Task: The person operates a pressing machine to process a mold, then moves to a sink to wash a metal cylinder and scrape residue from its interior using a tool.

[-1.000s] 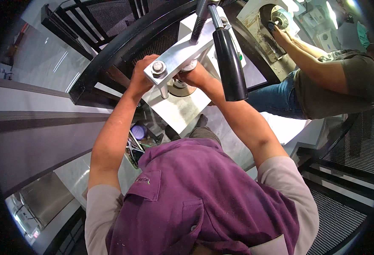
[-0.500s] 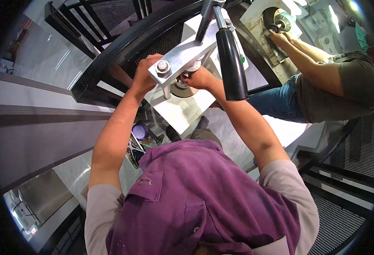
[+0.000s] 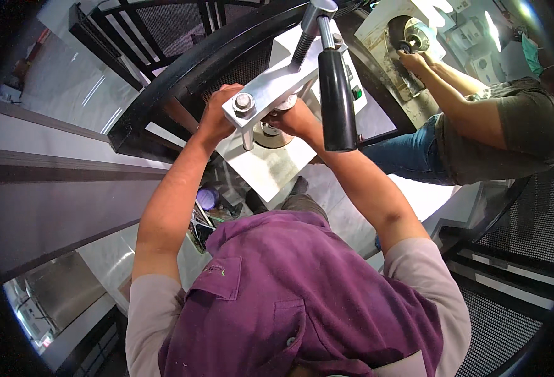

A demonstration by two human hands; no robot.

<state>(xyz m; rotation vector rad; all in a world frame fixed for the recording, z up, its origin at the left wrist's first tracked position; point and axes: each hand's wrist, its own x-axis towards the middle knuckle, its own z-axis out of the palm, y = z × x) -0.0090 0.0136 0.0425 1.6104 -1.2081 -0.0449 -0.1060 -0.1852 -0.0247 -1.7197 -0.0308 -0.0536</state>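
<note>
A benchtop press stands before me, with a bright metal crossbar, a dark threaded screw and a black lever handle. Below the bar, a round metal piece sits over the pale base plate. My left hand is at the bar's left end, behind the big bolt; the bar covers most of its fingers. From the right, my right hand reaches under the bar beside the round piece, fingers curled inward. What they grip there is hidden.
At the right, another person works with both hands at a similar round machine. A black curved rail runs behind the press. On the floor lie a purple round item and a box of loose things.
The press and its handle sit slightly differently in the picture, the handle's lower end a little further left. Both my hands stay at the same places under and beside the crossbar.
</note>
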